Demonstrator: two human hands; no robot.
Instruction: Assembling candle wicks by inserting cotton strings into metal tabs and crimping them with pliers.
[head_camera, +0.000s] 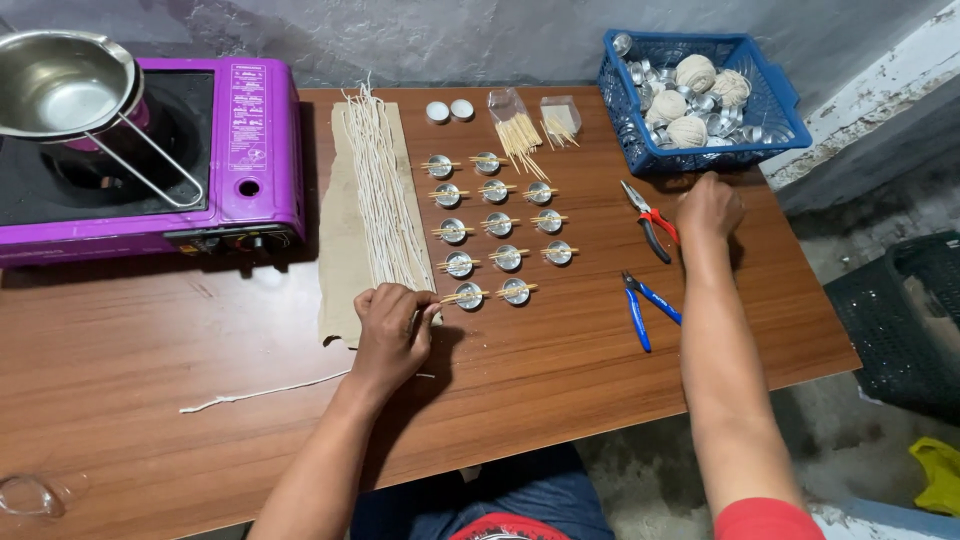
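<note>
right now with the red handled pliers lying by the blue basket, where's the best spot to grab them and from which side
Probably by the two red handles, from above. The red-handled pliers lie flat on the table, metal nose pointing up-left toward the blue basket, handles trailing toward the right hand beside them. The handles are spread slightly, so fingers can close around both; the nose is thin and offers less to hold.

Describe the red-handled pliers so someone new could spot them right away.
Start at the blue basket at the table's far right corner. Just in front of it, by the right hand, lie the red-handled pliers. A second pair lies nearer the person, but its handles are blue.
</note>
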